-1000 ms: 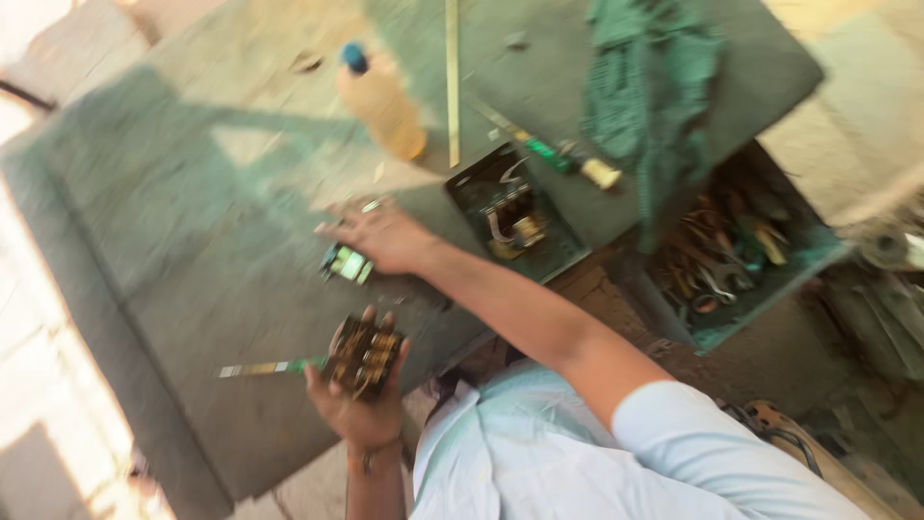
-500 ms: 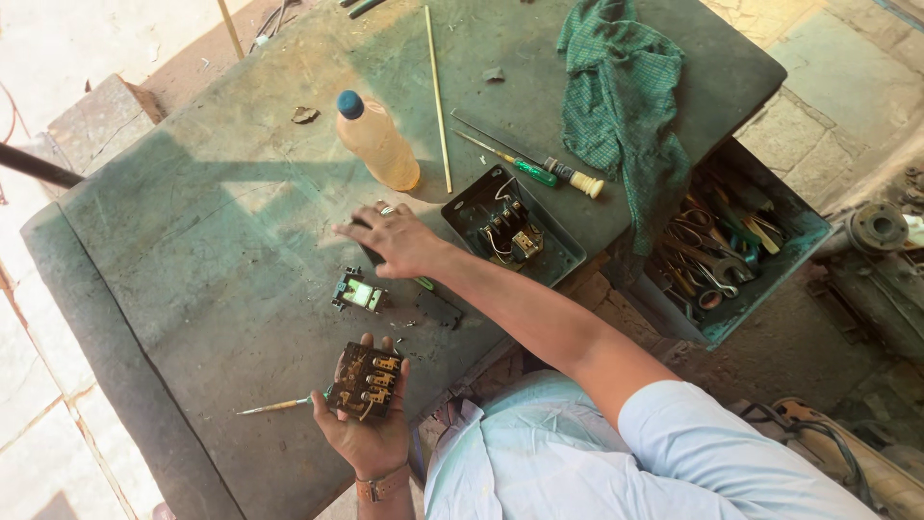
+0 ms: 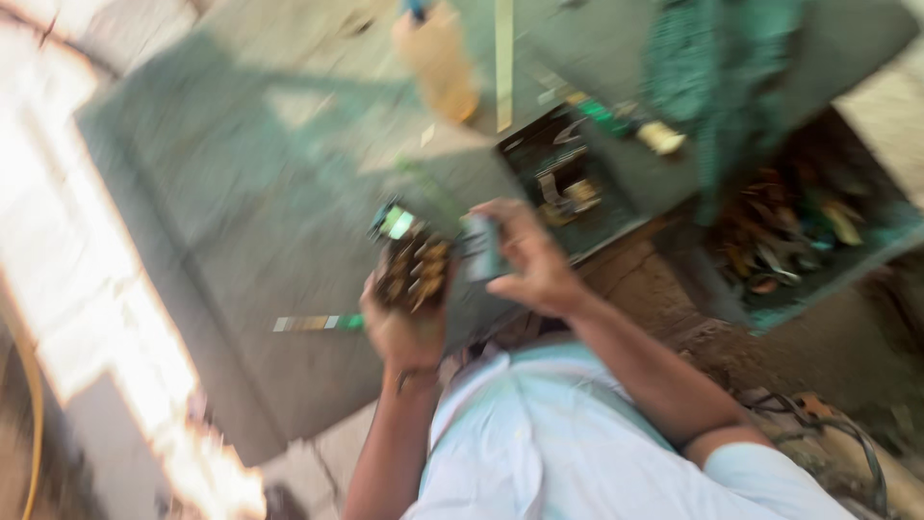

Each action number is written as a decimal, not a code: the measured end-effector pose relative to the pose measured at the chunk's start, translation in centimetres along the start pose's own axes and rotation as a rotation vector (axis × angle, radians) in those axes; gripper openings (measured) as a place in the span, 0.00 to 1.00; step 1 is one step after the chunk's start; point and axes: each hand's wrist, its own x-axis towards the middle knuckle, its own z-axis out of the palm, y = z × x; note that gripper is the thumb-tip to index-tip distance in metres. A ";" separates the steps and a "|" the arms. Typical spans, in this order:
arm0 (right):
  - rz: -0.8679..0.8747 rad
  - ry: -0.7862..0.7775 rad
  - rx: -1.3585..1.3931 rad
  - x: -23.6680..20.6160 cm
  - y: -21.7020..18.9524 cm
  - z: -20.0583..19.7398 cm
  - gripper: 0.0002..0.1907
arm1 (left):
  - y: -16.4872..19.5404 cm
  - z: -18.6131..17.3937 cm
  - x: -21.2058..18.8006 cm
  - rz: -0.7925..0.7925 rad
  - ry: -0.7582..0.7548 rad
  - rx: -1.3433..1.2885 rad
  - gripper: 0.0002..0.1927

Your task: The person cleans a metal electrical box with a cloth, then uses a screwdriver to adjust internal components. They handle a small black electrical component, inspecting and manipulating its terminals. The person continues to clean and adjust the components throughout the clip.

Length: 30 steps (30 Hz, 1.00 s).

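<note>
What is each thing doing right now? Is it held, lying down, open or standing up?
Left hand: raised, gripping the dark switch block.
Right hand: raised, holding a small grey part beside the block.
Plastic bottle: standing on the green table; blurred.
Green cloth: draped over the table edge.
Open black box: lying on the table, insides showing.
Parts tray: open, full of tools.
Screwdriver: lying flat.

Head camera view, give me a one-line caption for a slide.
Blurred view: left hand holds a dark brass-studded part, right hand brings a small grey piece beside it over a green table.
</note>
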 end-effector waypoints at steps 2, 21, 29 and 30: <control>0.108 0.015 0.265 -0.8 -0.2 -0.1 0.47 | -0.2 -0.2 0.1 0.001 -0.043 0.050 0.26; 0.003 0.013 -0.742 -1.0 -3.0 3.8 0.53 | -2.6 -1.6 -0.5 0.048 -0.226 0.068 0.26; -0.107 0.068 -0.947 -1.5 -2.1 5.5 0.53 | -3.1 -2.6 -0.9 0.031 -0.223 0.088 0.28; -0.089 0.064 -0.880 -1.5 -1.9 5.6 0.53 | -3.1 -2.7 -0.9 0.046 -0.231 0.101 0.28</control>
